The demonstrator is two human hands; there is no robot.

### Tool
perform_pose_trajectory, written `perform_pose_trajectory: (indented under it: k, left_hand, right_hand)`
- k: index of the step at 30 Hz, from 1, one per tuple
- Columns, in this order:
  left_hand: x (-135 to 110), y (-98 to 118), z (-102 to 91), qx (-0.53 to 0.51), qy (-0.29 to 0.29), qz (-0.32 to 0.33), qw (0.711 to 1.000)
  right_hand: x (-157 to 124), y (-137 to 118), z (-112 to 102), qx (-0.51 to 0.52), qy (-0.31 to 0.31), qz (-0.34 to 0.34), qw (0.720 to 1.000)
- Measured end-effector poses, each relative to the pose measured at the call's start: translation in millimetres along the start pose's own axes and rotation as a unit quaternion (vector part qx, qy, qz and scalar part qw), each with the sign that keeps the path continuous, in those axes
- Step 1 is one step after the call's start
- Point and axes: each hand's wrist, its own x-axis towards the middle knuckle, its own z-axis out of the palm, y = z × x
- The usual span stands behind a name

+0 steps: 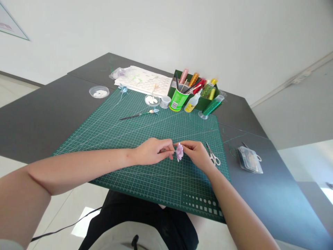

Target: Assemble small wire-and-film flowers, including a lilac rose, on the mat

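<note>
Above the green cutting mat (145,139), a small lilac artificial flower (179,152) sits between my two hands, its petals facing right. My left hand (155,151) is closed in a pinch on the flower's thin stem, close behind the bloom. From the other side, my right hand (195,152) pinches at the flower's upper edge with thumb and forefinger; exactly what lies between those fingertips is too small to make out. White-handled scissors (213,157) lie on the mat just beyond my right wrist.
Across the mat's back stand a green can (178,100) of tools, a glue bottle (193,101), a box (173,91) with glitter tubes and a dish (152,100) of white pieces. A thin dark stick (130,117) with a small flower lies mid-mat. A clear case (249,159) sits right.
</note>
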Motion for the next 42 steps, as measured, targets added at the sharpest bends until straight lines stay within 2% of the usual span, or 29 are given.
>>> perform_pose_trajectory:
  k: [5,11,19,24,31,34,36,39,42]
  left_hand:
    - [0.7,-0.9,2.3,-0.052,0.078,-0.08,0.992]
    - [6.3,-3.7,0.4,-0.06,0.136,-0.128,0.981]
    - [5.8,-7.0,-1.3,0.046,0.121,-0.156,0.979]
    - [6.6,-5.7,-1.2,0.014,0.108,-0.183,0.977]
    - [10.5,-12.0,-2.8,-0.08,0.127,-0.189,0.97]
    - [12.7,-13.1,-5.6,-0.116,0.141,-0.187,0.965]
    - [13.8,-12.8,-7.3,-0.132,0.151,-0.183,0.963]
    - [14.5,-12.6,-8.0,-0.155,0.156,-0.176,0.959]
    - [14.3,-13.2,-7.1,-0.167,0.154,-0.169,0.959]
  right_hand:
    - [-1.3,-0.3,-3.4,-0.032,-0.023,-0.002,0.999]
    - [-5.3,-5.9,-2.1,-0.032,-0.082,-0.012,0.996]
    - [-10.7,-21.5,-6.2,0.049,-0.132,-0.001,0.99]
    - [-13.0,-28.1,-7.8,0.083,-0.117,0.005,0.99]
    - [-12.6,-26.3,-7.8,0.07,-0.097,0.006,0.993]
    - [-8.9,-20.3,-4.5,0.033,-0.049,0.008,0.998]
    - [-5.5,-12.6,-2.4,-0.005,0.043,-0.003,0.999]
    - [-1.6,-0.1,-3.2,-0.066,0.197,-0.027,0.978]
    - [-1.3,5.4,-8.9,-0.08,0.26,-0.035,0.962]
